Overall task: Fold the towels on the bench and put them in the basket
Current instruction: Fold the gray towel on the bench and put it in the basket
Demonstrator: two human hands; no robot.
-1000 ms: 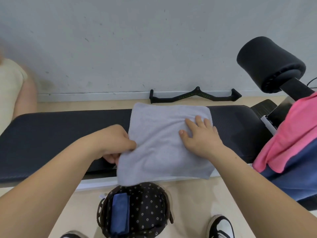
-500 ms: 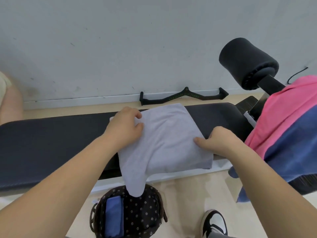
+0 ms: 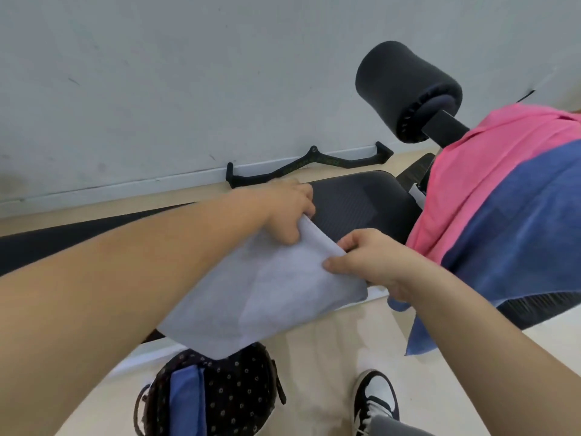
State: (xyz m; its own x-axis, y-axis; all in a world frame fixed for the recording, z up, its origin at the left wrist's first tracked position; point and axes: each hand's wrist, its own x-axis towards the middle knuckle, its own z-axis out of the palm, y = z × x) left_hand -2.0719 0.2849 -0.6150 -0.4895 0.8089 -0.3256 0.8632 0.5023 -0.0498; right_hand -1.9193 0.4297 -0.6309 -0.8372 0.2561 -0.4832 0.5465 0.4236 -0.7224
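A: Where is the grey towel (image 3: 276,297) found, and how is it held?

B: It is laid part-folded over the near edge of the bench (image 3: 355,199), with one corner drooping toward the basket (image 3: 239,388) on the floor below; its far edge is gripped by the left hand (image 3: 289,212), and the raised fold just beside that is pinched by the right hand (image 3: 371,262).

A: How is it expected to handle?

B: It is judged light, soft and limp; no shape is kept where it is unsupported, so the overhanging corner is likely to sag or slide; nothing fragile is involved. Hold is best taken at the corners and along the fold line, with the layers pinched together; the crease can then be pressed flat.

A: And what is noted around it?

B: A folded blue towel (image 3: 187,401) is seen inside the basket; a pink towel (image 3: 490,158) and a dark blue towel (image 3: 518,234) are draped unfolded at the right.
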